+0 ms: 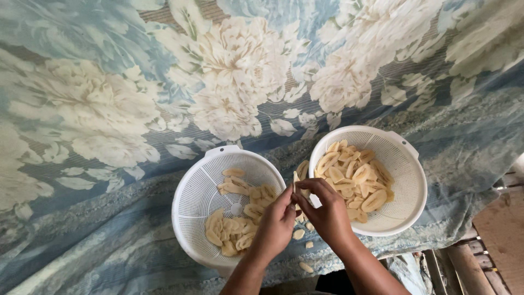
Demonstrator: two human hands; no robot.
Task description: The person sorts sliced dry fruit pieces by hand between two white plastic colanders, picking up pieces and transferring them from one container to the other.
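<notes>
Here, low in the frame's centre, the left hand (275, 224) and right hand (322, 210) pinch one pale slice (296, 183) between fingertips, held upright between two white colanders (199, 205) of similar slices on a floral cloth (109, 109). It looks thin, light and likely brittle, best held gently by its edges.

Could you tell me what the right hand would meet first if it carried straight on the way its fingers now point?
The right hand points up-left, so it would likely meet the pale slice at its fingertips, then the left hand's fingertips.
</notes>
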